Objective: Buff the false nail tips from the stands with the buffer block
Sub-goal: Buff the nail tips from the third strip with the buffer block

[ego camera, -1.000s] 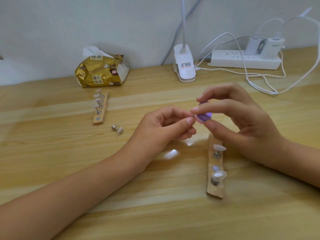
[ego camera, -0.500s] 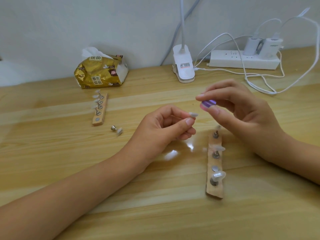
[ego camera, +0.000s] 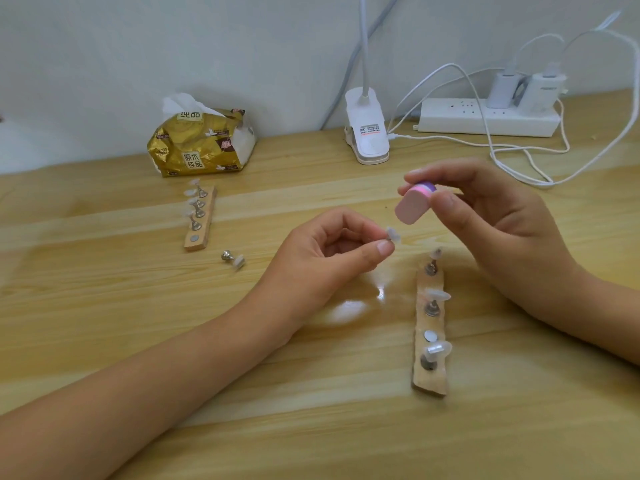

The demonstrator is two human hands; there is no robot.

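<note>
Wood table (ego camera: 104, 341) under everything. My R hand (ego camera: 502, 230), at 2 o'clock, pinches the pink-and-purple buffer block (ego camera: 412, 209) btw thumb and fingers, pink face tilted toward 8 o'clock. My L hand (ego camera: 322, 258), centre, pinches one clear nail tip (ego camera: 393, 234) at thumb and forefinger, just below the block, not touching. Gold tissue pack (ego camera: 201, 143) at 11. Near wooden stand (ego camera: 429, 382) w/ three tips at 5 o'clock. Far stand (ego camera: 199, 233) at 10, w/ a loose holder (ego camera: 233, 258) lying beside it.
</note>
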